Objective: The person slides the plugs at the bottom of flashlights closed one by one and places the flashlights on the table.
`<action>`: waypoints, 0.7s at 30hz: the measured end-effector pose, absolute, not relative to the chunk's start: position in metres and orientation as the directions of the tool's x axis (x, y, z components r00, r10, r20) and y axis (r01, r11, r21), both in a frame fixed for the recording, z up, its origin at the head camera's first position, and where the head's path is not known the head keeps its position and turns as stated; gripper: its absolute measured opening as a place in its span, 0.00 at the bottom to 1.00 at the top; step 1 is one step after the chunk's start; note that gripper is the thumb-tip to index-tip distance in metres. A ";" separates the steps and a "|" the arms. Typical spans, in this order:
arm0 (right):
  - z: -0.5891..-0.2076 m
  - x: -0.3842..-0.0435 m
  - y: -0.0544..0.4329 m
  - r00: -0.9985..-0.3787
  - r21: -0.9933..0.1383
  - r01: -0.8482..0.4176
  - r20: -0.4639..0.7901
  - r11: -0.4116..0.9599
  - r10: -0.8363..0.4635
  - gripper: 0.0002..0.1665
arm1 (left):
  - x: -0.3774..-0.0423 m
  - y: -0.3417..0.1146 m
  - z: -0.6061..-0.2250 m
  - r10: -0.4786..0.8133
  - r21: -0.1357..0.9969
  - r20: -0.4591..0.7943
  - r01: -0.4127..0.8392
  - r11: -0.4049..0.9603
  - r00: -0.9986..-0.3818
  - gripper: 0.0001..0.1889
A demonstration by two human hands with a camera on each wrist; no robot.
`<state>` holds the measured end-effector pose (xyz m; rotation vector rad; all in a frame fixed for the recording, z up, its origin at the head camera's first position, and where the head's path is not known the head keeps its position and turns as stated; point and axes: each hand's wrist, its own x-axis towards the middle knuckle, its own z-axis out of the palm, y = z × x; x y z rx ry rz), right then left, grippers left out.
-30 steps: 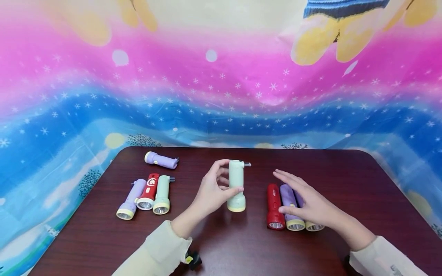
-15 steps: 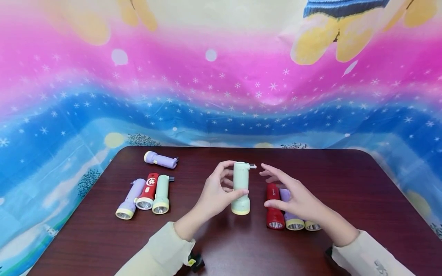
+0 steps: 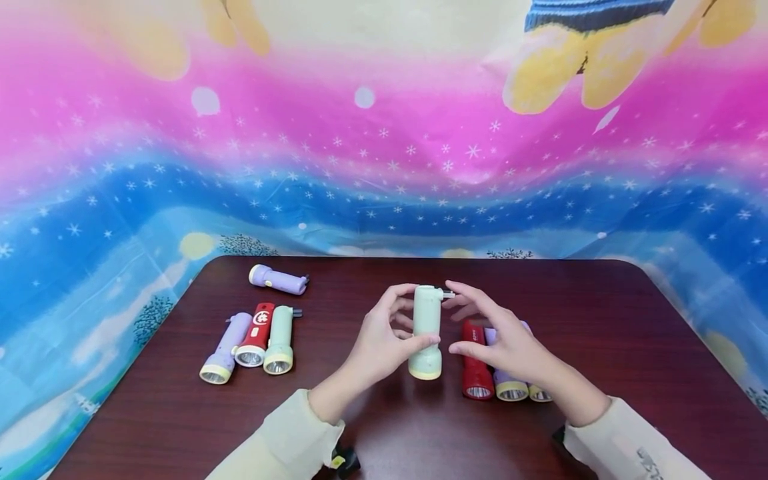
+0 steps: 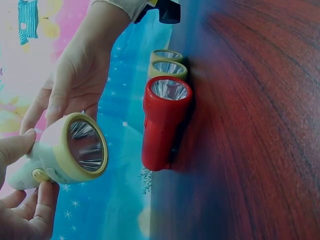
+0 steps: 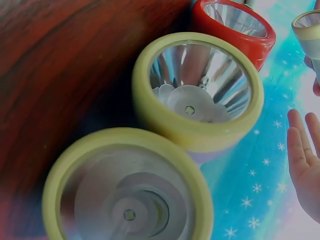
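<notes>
My left hand (image 3: 387, 330) grips a pale green flashlight (image 3: 427, 330) above the table, thumb across its front and fingers behind. Its yellow-rimmed lens end (image 4: 86, 146) points down, and plug prongs stick out to the right at the top. Close by on the right is my right hand (image 3: 510, 340), fingers spread and slightly bent. Its index fingertip is beside the prongs; whether it touches them I cannot tell. Beneath that hand lie a red flashlight (image 3: 477, 363) and two purple ones, partly covered by it. The right wrist view shows the right hand (image 5: 306, 170) holding nothing.
On the left of the dark wooden table (image 3: 360, 427) lie a purple flashlight (image 3: 227, 348), a red and white one (image 3: 255, 337) and a green one (image 3: 281, 340), side by side. Another purple flashlight (image 3: 279, 279) lies behind them. A patterned cloth (image 3: 384, 167) hangs around the table.
The left hand has moved a little to the right with the green flashlight. The right hand has come leftward from over the purple flashlights to beside the prongs.
</notes>
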<state>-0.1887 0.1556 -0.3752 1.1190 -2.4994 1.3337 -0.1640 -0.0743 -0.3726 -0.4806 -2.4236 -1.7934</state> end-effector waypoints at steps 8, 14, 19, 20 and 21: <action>-0.377 -0.189 0.153 -0.728 -0.704 -0.631 0.393 0.325 -0.561 0.52 | -0.163 -0.071 -0.372 0.215 0.921 0.251 0.302 0.248 -0.944 0.37; -0.380 -0.190 0.152 -0.715 -0.720 -0.634 0.409 0.281 -0.566 0.52 | -0.163 -0.071 -0.372 0.223 0.925 0.253 0.303 0.231 -0.941 0.38; -0.382 -0.188 0.149 -0.719 -0.748 -0.616 0.405 0.248 -0.564 0.54 | -0.164 -0.070 -0.373 0.223 0.924 0.258 0.307 0.225 -0.940 0.38; -0.383 -0.188 0.148 -0.724 -0.753 -0.609 0.401 0.248 -0.562 0.54 | -0.164 -0.070 -0.373 0.223 0.925 0.257 0.306 0.225 -0.940 0.38; -0.383 -0.187 0.148 -0.728 -0.759 -0.603 0.396 0.245 -0.560 0.54 | -0.164 -0.069 -0.374 0.223 0.926 0.256 0.305 0.224 -0.941 0.37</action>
